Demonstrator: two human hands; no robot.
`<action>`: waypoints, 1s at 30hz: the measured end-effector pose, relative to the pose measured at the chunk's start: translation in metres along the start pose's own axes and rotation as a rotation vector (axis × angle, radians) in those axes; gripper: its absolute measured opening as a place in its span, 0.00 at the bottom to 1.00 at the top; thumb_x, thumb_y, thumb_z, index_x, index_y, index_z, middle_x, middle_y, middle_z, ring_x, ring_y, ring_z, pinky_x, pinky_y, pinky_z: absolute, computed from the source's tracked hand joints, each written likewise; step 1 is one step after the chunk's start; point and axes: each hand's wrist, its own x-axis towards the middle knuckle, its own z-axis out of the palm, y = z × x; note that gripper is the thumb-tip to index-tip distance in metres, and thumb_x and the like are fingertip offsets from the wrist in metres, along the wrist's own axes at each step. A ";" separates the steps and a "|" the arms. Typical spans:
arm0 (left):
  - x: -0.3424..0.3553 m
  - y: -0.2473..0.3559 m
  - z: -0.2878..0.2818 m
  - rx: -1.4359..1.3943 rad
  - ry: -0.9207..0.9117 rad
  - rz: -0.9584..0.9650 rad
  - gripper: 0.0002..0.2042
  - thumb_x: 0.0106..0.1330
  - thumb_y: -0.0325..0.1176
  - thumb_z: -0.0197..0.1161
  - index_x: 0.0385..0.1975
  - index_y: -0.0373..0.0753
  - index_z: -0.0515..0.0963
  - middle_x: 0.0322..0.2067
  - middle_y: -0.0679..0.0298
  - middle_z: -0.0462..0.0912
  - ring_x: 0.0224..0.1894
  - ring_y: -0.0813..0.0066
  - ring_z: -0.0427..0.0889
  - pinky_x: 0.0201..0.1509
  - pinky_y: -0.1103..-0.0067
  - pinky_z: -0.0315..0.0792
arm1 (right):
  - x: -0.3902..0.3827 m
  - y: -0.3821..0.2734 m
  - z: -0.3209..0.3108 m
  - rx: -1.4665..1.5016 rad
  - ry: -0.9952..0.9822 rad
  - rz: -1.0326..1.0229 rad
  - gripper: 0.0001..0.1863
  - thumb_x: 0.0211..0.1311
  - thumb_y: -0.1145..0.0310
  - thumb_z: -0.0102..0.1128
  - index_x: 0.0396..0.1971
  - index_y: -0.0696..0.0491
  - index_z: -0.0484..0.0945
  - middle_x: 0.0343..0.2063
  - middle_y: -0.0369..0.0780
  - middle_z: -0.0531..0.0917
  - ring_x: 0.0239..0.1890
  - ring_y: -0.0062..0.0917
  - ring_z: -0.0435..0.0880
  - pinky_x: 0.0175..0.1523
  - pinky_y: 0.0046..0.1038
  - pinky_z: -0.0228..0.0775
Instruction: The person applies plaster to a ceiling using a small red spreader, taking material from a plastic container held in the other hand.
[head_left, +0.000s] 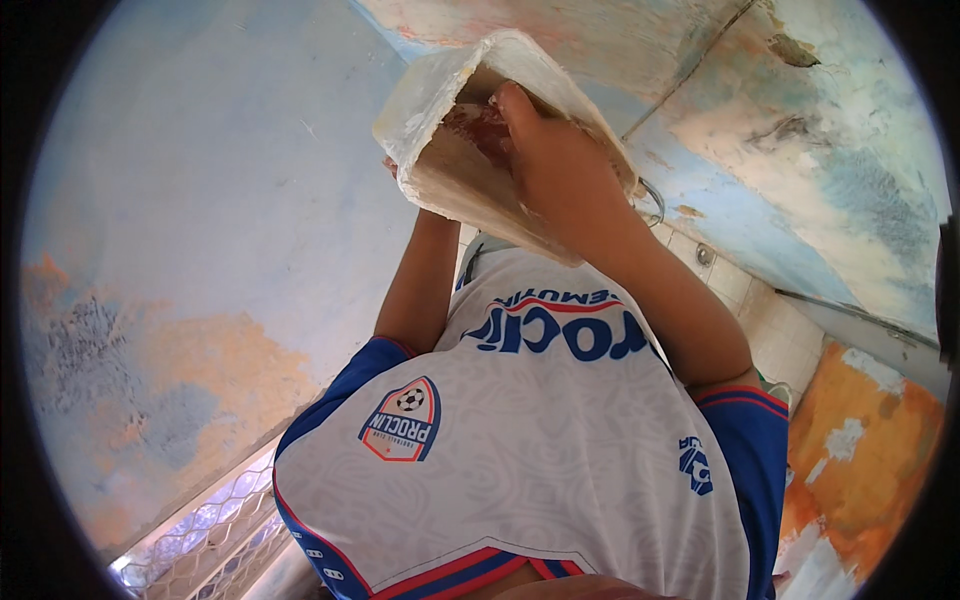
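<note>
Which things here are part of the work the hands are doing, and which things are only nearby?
Part of the work:
- pale worn bag, held open
- right hand, inside its mouth
- left hand, mostly hidden behind it

Only nearby:
- peeling painted wall
- wire mesh
- white tiles

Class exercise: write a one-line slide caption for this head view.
Right hand reaches inside a worn white container supported from behind by the left hand, against a peeling blue wall.

A worn, cream-coloured rectangular container [470,130] fills the space around the fingers [515,105] of the right hand [560,170], which reach inside it. Just beyond the fingertips, a peeling blue and cream plaster wall [820,150] closes off the far side. To the left of the fingers, open room lies before the faded blue wall [200,200].
</note>
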 end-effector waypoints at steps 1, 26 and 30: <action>0.001 0.001 0.001 0.001 0.001 0.002 0.37 0.74 0.68 0.39 0.71 0.46 0.62 0.65 0.59 0.71 0.66 0.61 0.72 0.69 0.62 0.71 | 0.000 0.002 0.002 0.013 0.009 -0.003 0.24 0.66 0.75 0.55 0.61 0.50 0.66 0.33 0.50 0.87 0.36 0.46 0.89 0.41 0.45 0.81; 0.000 -0.005 -0.003 -0.011 0.003 0.029 0.38 0.74 0.69 0.37 0.72 0.46 0.61 0.66 0.59 0.70 0.67 0.61 0.71 0.70 0.61 0.70 | -0.002 -0.004 -0.010 0.230 -0.112 -0.016 0.16 0.72 0.69 0.57 0.56 0.48 0.68 0.37 0.51 0.87 0.41 0.50 0.86 0.45 0.46 0.76; -0.004 -0.004 -0.002 -0.008 0.003 0.029 0.38 0.74 0.70 0.37 0.72 0.46 0.61 0.66 0.60 0.70 0.67 0.61 0.71 0.70 0.61 0.70 | -0.005 -0.005 -0.014 0.224 -0.169 0.013 0.15 0.72 0.69 0.57 0.55 0.48 0.69 0.37 0.51 0.87 0.41 0.50 0.86 0.46 0.46 0.76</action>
